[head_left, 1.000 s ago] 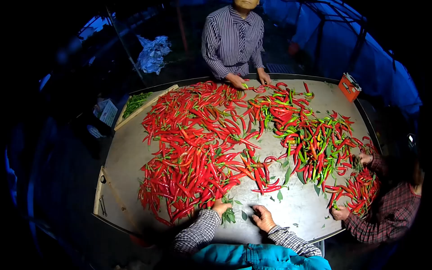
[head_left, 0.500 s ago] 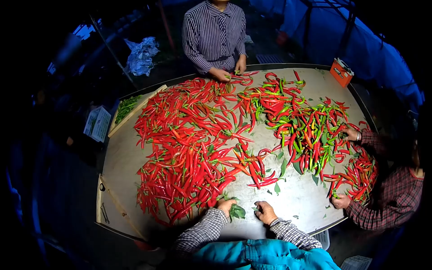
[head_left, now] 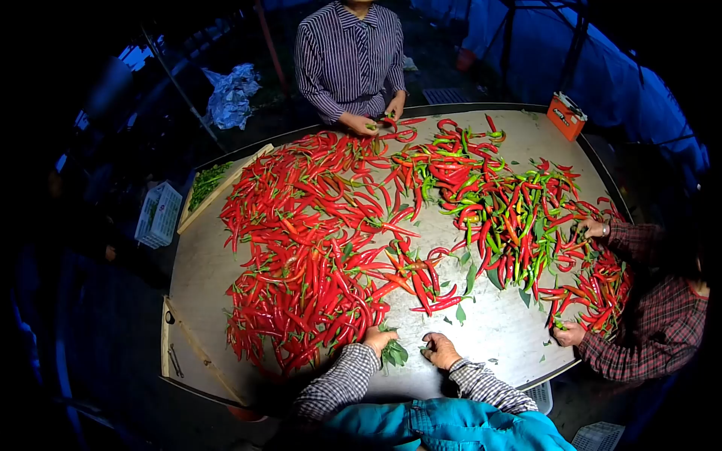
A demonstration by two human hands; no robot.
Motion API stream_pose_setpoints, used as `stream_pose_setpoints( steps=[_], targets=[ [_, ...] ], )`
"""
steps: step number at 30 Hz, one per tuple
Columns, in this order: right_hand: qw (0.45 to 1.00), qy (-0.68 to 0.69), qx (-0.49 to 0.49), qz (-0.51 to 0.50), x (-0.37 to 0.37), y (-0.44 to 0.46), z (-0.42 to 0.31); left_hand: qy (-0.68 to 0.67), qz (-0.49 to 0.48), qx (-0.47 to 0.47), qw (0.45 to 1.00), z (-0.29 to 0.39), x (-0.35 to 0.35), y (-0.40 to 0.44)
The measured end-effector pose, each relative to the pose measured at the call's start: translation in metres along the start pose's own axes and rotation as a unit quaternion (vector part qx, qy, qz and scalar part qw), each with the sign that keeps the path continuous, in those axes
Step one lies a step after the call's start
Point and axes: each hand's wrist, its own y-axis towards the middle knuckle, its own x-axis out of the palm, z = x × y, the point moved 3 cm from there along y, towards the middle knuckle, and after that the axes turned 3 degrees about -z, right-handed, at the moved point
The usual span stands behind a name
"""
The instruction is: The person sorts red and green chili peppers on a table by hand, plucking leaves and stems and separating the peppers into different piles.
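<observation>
A bunch of green leaves (head_left: 393, 354) is gripped in my left hand (head_left: 378, 340), at the near edge of a big heap of red chili peppers (head_left: 308, 270). My right hand (head_left: 442, 351) is just to the right, low over the pale tabletop (head_left: 481, 338), with its fingers curled in. Whatever may be between those fingertips is too small to make out. Loose leaves (head_left: 461, 313) and a few red peppers (head_left: 440, 304) lie just beyond my hands. Farther right is a mixed pile of red and green chili peppers (head_left: 519, 218).
Across the table a person in a striped shirt (head_left: 353, 60) handles peppers. At the right, a person in a plaid sleeve (head_left: 624, 357) has both hands at the peppers. An orange battery box (head_left: 565, 116) stands at the far right corner. Wooden strips (head_left: 199, 346) edge the left side.
My left hand has shifted slightly and the leaves in it have turned. My right hand's fingers have curled in more. The person across has raised a red pepper between the hands.
</observation>
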Motion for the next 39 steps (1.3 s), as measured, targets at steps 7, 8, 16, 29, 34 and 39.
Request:
stream_pose_setpoints(
  steps=[7, 8, 16, 29, 34, 39],
  targets=[
    [0.999, 0.025, 0.025, -0.015, -0.002, 0.001, 0.002, -0.025, 0.068, 0.086, 0.994, 0.016, -0.005, -0.009],
    [0.999, 0.026, 0.024, -0.021, 0.0, 0.003, 0.005, -0.007, 0.09, 0.092, 0.992, 0.02, -0.008, -0.011],
    [1.0, 0.014, -0.015, 0.013, -0.004, -0.001, -0.003, 0.052, 0.098, 0.132, 0.985, 0.014, -0.034, 0.007],
    [0.98, 0.184, -0.041, 0.068, -0.026, 0.023, 0.012, 0.086, -0.013, -0.001, 0.996, 0.024, -0.022, -0.003],
    [0.97, -0.159, 0.053, 0.179, -0.085, 0.043, -0.052, 0.055, -0.022, 0.009, 0.998, 0.019, -0.018, -0.004],
    [0.972, -0.19, 0.074, 0.113, -0.068, 0.086, -0.066, 0.072, -0.008, 0.091, 0.993, 0.024, -0.013, -0.014]
  ],
)
